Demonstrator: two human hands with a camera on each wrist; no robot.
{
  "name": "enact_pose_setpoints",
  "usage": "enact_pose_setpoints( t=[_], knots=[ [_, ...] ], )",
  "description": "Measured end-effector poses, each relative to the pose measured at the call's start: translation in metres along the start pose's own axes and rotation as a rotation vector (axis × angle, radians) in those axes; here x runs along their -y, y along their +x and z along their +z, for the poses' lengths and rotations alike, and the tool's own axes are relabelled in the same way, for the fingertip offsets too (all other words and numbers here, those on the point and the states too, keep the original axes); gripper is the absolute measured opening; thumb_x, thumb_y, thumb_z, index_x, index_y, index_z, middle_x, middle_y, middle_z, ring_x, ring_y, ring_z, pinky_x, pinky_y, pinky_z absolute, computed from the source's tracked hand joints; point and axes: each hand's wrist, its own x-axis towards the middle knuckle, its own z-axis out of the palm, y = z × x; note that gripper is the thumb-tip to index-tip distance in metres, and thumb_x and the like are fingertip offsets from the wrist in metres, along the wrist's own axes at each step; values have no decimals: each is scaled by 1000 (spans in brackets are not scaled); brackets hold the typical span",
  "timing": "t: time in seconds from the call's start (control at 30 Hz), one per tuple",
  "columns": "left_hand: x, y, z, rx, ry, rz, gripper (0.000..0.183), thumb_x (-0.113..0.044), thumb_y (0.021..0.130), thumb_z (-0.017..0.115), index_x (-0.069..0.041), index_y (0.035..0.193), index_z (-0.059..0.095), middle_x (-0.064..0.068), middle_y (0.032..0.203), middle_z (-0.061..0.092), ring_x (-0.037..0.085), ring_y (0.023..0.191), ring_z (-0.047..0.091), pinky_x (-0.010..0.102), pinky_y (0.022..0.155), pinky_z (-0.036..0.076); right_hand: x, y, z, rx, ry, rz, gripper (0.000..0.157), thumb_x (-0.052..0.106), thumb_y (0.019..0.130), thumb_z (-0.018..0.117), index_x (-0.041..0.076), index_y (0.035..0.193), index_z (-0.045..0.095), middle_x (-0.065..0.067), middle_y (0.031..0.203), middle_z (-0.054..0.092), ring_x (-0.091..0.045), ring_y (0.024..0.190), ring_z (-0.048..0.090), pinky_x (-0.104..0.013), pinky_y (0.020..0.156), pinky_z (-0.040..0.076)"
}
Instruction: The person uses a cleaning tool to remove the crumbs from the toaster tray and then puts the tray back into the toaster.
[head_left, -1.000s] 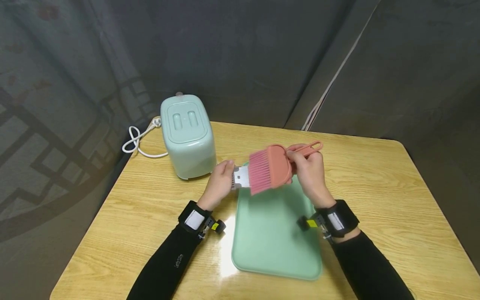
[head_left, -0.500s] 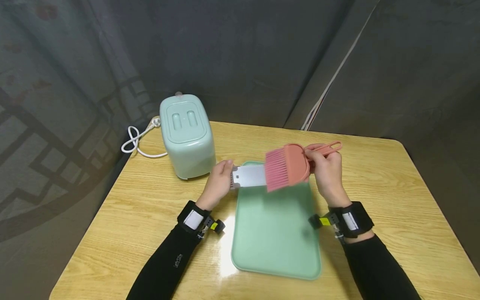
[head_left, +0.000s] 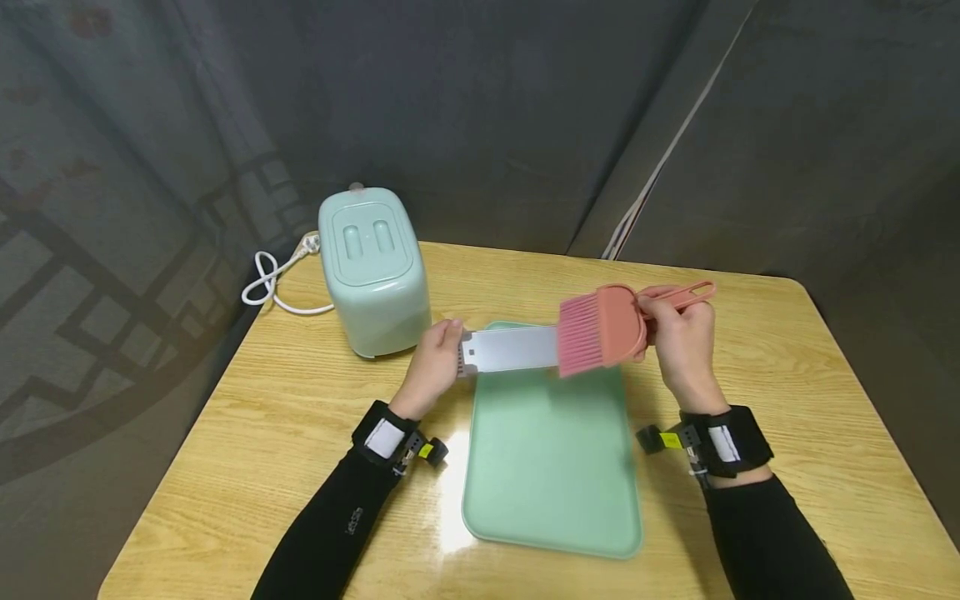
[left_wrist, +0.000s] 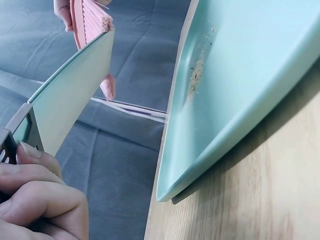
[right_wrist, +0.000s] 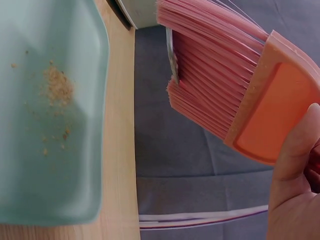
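My left hand [head_left: 433,367] grips the grey end of a flat, silvery crumb tray [head_left: 517,348], held out to the right above the green serving tray [head_left: 551,467]. With my right hand [head_left: 686,354] I hold a pink hand brush [head_left: 618,323] by its handle and the base of its head. Its bristles [right_wrist: 215,60] straddle the far end of the crumb tray and bend around its edge, as the right wrist view shows. Below, brown crumbs [right_wrist: 59,87] lie in a small heap near the serving tray's far end. The bristles hide the crumb tray's tip in the head view.
A pale green toaster [head_left: 378,267] with its lid on stands at the back left, close to my left hand. Its white cord [head_left: 270,287] lies coiled at the table's left edge. Dark cloth [head_left: 487,125] hangs behind the wooden table [head_left: 787,400].
My right hand has swept the brush to the right along the crumb tray, uncovering more of its surface. The left hand has stayed almost in place.
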Motion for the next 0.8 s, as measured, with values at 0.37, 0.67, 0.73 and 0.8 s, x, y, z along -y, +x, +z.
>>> enact_pose_setpoints(
  t=[0.37,0.67,0.73,0.8],
  knots=[
    [3,0,-1,9,1,3,42,-37,102,29,-5,101,56,12,92,63,19,79,60,35,67,52,0,2,-11,-11,6,12,24,14,92,54,-9,94,60,-5,63,63,-20,38,52,-27,30,43],
    [2,1,-1,11,12,2,42,-38,102,29,-6,102,56,11,93,63,19,79,60,35,67,51,8,4,-4,0,172,-7,22,8,91,55,-13,92,58,-7,64,64,-18,39,53,-23,29,43],
    [2,1,0,12,17,1,41,-37,102,29,-6,103,56,11,94,63,19,80,60,35,68,51,11,2,4,25,188,-8,22,8,90,55,-14,91,58,-7,63,64,-18,39,53,-23,30,43],
    [1,1,1,14,20,1,41,-37,102,29,-6,104,56,11,94,63,18,80,60,35,68,52,14,0,12,57,165,-9,22,8,91,55,-14,92,58,-6,63,64,-17,40,53,-22,31,44]
  ],
)
